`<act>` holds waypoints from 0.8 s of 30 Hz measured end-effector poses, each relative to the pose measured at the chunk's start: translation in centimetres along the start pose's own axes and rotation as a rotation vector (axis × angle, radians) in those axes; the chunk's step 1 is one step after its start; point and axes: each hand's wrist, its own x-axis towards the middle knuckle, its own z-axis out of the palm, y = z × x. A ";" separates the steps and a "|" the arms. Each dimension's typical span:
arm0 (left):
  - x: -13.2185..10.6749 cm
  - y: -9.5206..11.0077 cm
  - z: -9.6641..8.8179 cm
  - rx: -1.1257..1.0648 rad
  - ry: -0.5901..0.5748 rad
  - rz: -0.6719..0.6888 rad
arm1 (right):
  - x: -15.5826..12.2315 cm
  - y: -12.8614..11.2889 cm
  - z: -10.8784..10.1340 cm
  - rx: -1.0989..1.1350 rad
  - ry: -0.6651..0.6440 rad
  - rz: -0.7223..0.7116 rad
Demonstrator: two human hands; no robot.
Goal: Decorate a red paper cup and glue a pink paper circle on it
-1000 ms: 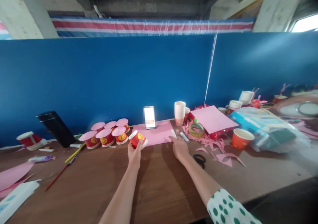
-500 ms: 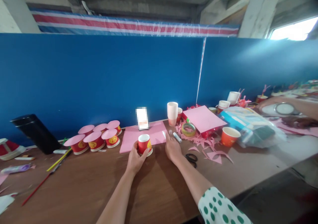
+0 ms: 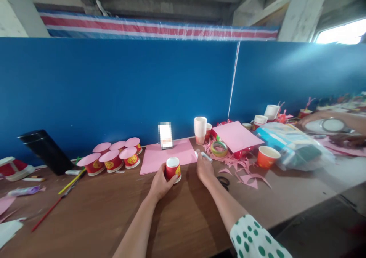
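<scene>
The fingers [image 3: 165, 173] of the left hand [image 3: 160, 184] are wrapped tight round a little red cup [image 3: 173, 169]. The cup stands on the brown tabletop [image 3: 177, 220] with its wide end down and its white end up. It sits in the middle, right at the near edge of a flat pink sheet [image 3: 160, 156].

The right hand [image 3: 204, 170] lies just to the right of the cup. Its fingers [image 3: 201, 161] are close together and their tips touch a white stick [image 3: 206, 156]. I cannot tell if they grip it or just rest on it. The right arm has a white sleeve with green dots [image 3: 257, 239].

Black scissors [image 3: 223, 181] lie just right of that hand. A bit farther away there is a roll of tape [image 3: 219, 148] with pink paper scraps [image 3: 248, 177] around it. Behind the tape is a stack of pink paper [image 3: 236, 135]. A stack of white cups [image 3: 200, 128] stands by the blue wall [image 3: 114, 90]. An orange cup [image 3: 267, 156] stands open end up, to the right of the scraps, next to a see-through bag [image 3: 297, 147].

To the left of the pink sheet is a bunch of red cups with pink tops [image 3: 113, 158]. A black box [image 3: 45, 151] leans farther left. A yellow pencil [image 3: 71, 181] and a thin red stick [image 3: 47, 212] lie near it.

Far on the right, another person's hand [image 3: 317, 117] is on the tabletop.
</scene>
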 end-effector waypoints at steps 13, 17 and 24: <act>-0.4 -0.3 0.3 0.359 -0.076 0.097 | 0.3 0.6 -0.3 -0.111 -0.085 0.018; -0.3 -0.6 0.2 0.381 -0.058 0.089 | 0.3 1.0 -0.2 -0.131 -0.096 -0.016; -0.2 -0.9 0.1 0.382 -0.073 0.112 | 0.5 1.1 -0.6 -0.173 -0.107 -0.008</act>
